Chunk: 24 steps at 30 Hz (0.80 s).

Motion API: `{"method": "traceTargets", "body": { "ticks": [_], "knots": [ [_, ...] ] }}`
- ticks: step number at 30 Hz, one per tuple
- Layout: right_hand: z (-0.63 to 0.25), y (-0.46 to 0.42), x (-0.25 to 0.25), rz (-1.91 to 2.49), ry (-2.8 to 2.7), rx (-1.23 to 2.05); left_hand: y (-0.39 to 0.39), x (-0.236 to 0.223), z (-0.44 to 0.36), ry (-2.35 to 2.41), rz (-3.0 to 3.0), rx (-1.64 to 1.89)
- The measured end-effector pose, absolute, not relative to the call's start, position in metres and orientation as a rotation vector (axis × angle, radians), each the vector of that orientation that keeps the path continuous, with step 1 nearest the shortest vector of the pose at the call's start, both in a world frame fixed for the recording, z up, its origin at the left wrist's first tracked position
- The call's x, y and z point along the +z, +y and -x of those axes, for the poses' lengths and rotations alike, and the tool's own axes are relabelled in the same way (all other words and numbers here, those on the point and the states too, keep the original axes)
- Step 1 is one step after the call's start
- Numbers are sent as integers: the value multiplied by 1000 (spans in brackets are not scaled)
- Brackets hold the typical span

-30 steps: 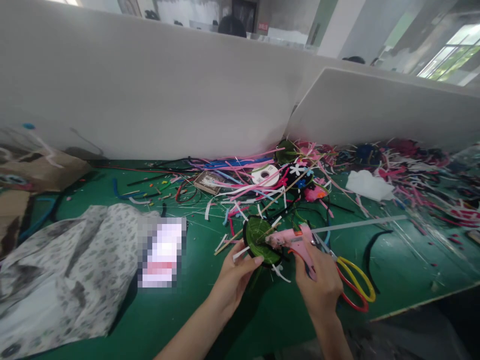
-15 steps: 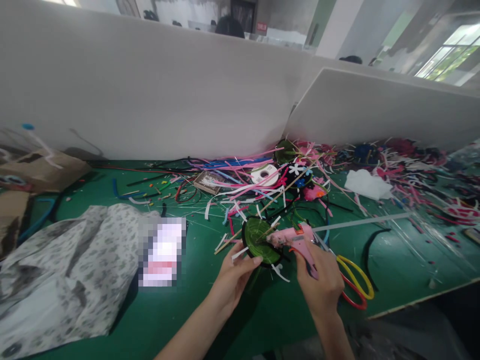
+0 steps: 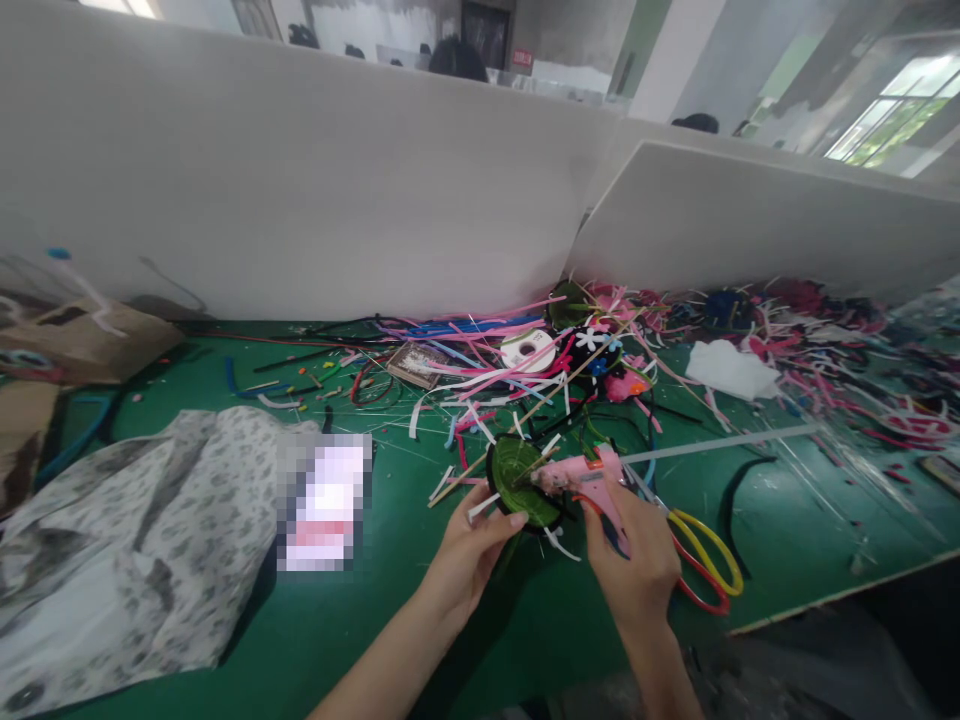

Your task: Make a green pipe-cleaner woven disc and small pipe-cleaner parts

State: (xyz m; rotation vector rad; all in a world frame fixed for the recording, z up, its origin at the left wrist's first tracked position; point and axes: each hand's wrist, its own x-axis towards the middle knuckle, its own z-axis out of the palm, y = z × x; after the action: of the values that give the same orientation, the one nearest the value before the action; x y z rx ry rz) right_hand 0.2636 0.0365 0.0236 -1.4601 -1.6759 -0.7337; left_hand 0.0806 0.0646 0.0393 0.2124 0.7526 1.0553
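Observation:
My left hand (image 3: 472, 553) pinches the lower edge of a round green woven disc (image 3: 516, 475) with a dark rim, held just above the green table (image 3: 420, 620). My right hand (image 3: 636, 560) is wrapped round the grip of a pink glue gun (image 3: 581, 476). The gun's nozzle points left and rests against the right side of the disc. White strips stick out from under the disc.
Scissors with yellow and red handles (image 3: 701, 560) lie right of my right hand. A heap of pink, white and blue strips with a white tape roll (image 3: 529, 350) fills the table behind. A patterned grey cloth (image 3: 127, 540) lies left. White partition boards (image 3: 300, 180) stand at the back.
The view has drifted slightly. Both hands, the disc and the glue gun keep nearly the same pose.

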Motion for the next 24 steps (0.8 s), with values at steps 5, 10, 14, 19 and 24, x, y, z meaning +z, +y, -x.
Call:
{"method": "traceTargets", "body": {
  "ticks": [5,10,14,19,24],
  "knots": [
    [-263,37,21,1468,-1654,-773,63,39,-81,771,-199,1054],
    [-261,37,22,1463,-1641,-776,65,38,-80,749,-216,1055],
    [-261,36,23,1469,-1647,-753,65,38,-80,736,-216,1062],
    [-262,35,21,1458,-1653,-740,65,39,-79,741,-228,1068],
    [-264,33,19,1443,-1693,-758,64,43,-77,722,-241,1066]
  ]
}}
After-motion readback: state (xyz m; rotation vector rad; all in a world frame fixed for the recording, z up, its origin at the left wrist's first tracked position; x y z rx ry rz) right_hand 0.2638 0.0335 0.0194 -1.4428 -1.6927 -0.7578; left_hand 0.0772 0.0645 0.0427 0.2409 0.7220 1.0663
